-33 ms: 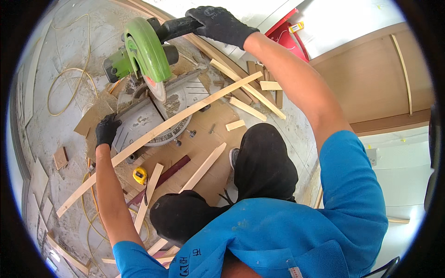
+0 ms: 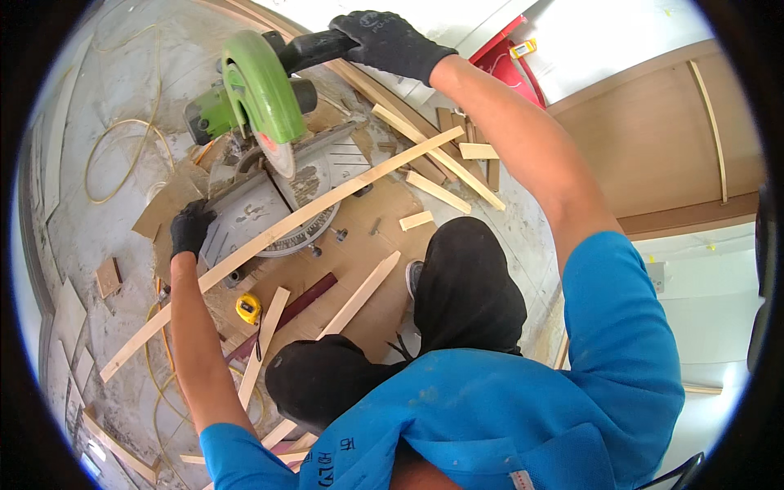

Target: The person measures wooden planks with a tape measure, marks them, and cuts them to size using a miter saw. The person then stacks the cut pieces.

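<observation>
Green-guarded mitre saw (image 2: 261, 139) on floor at far left, blade raised over round grey turntable; long pale wood strip (image 2: 286, 229) lying diagonally across saw base, near-left end down on floor, far-right end among scattered wood offcuts (image 2: 441, 192); black-gloved right hand (image 2: 388, 41) closed around black saw handle, far centre; black-gloved left hand (image 2: 192, 229) pressing strip down just left of blade, fingers curled over it; small yellow tape measure (image 2: 248, 308) on cardboard near left forearm

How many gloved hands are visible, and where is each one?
2. The left hand presses the long wooden strip on the saw table; the right hand grips the saw handle.
</observation>
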A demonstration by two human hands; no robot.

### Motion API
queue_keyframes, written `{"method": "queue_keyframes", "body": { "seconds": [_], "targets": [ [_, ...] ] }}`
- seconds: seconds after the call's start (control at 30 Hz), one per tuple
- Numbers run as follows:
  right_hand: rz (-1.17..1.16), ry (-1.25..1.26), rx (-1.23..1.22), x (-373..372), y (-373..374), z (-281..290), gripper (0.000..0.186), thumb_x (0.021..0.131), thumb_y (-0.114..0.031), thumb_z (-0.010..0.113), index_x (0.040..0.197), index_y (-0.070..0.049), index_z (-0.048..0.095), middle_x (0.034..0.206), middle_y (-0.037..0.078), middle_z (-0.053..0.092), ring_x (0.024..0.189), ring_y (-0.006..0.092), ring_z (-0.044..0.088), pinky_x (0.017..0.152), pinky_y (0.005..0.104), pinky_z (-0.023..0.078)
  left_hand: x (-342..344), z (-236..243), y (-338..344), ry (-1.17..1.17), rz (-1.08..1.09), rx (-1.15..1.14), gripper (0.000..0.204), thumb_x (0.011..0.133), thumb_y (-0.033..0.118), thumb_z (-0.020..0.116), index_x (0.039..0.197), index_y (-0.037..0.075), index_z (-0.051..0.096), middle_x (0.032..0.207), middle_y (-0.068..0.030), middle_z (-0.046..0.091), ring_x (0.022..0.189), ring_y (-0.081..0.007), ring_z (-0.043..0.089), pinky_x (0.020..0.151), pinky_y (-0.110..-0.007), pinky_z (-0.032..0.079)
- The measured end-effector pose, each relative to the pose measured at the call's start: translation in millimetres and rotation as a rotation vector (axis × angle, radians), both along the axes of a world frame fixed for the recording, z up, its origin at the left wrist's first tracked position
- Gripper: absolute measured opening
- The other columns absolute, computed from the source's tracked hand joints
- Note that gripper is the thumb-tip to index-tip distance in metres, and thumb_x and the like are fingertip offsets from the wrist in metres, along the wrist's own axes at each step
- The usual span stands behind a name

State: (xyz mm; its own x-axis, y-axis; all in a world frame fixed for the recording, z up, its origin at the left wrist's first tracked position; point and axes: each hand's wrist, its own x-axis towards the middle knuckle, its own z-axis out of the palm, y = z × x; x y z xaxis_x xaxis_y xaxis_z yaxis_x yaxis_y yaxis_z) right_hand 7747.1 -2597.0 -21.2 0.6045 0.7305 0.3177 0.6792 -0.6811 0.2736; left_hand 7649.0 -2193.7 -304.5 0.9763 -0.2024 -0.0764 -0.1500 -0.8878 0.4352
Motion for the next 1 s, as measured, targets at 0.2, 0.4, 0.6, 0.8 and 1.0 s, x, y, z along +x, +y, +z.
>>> {"method": "queue_keyframes", "body": {
  "seconds": [0.2, 0.4, 0.6, 0.8, 1.0],
  "targets": [
    [0.009, 0.052, -0.010, 22, -7, -3, 0.039, 0.081, -0.026, 0.063, 0.114, -0.007, 0.056, 0.103, 0.016, 0.062, 0.098, 0.0312, 0.060, 0.084, 0.0397, 0.048, -2, -31, -8, -0.093, 0.009, 0.080, 0.040, 0.080, 0.042, 0.058, 0.109, 0.015, 0.063, 0.102, -0.0137, 0.065, 0.096, -0.0340, 0.061, 0.081, -0.043, 0.048],
    [0.176, 0.166, -0.018, 32, -1, 8, 0.048, 0.073, -0.018, 0.066, 0.117, -0.002, 0.053, 0.102, 0.019, 0.061, 0.094, 0.0353, 0.058, 0.083, 0.0424, 0.047, -37, -21, -17, -0.135, 0.061, 0.071, 0.031, 0.083, 0.036, 0.055, 0.102, 0.013, 0.064, 0.093, -0.0136, 0.066, 0.085, -0.0334, 0.063, 0.073, -0.044, 0.050],
    [0.133, 0.264, 0.025, 42, -31, 4, 0.043, 0.080, -0.002, 0.057, 0.123, -0.004, 0.053, 0.117, 0.016, 0.059, 0.107, 0.0283, 0.057, 0.097, 0.0348, 0.042, -62, -1, -12, -0.391, 0.084, -0.238, 0.042, 0.076, 0.029, 0.067, 0.108, 0.002, 0.059, 0.104, -0.0218, 0.061, 0.096, -0.0373, 0.057, 0.084, -0.044, 0.045],
    [-0.088, 0.825, 0.320, 63, -55, -13, 0.041, 0.090, 0.000, 0.046, 0.131, -0.002, 0.045, 0.126, 0.009, 0.053, 0.112, 0.0179, 0.052, 0.097, 0.0316, 0.041, -209, 13, 34, -0.142, 0.271, -0.061, 0.091, 0.057, 0.046, 0.080, 0.130, 0.005, 0.044, 0.123, -0.0198, 0.050, 0.120, -0.0375, 0.043, 0.103, -0.051, 0.029],
    [0.042, 0.330, -0.008, 25, -6, 5, 0.047, 0.078, -0.025, 0.070, 0.117, -0.004, 0.055, 0.109, 0.016, 0.060, 0.099, 0.0339, 0.057, 0.084, 0.0403, 0.046, -222, -20, 24, -0.329, 0.439, 0.110, 0.037, 0.063, 0.030, 0.074, 0.095, 0.015, 0.065, 0.089, -0.0049, 0.061, 0.091, -0.0255, 0.057, 0.090, -0.043, 0.038]
  ]
}}
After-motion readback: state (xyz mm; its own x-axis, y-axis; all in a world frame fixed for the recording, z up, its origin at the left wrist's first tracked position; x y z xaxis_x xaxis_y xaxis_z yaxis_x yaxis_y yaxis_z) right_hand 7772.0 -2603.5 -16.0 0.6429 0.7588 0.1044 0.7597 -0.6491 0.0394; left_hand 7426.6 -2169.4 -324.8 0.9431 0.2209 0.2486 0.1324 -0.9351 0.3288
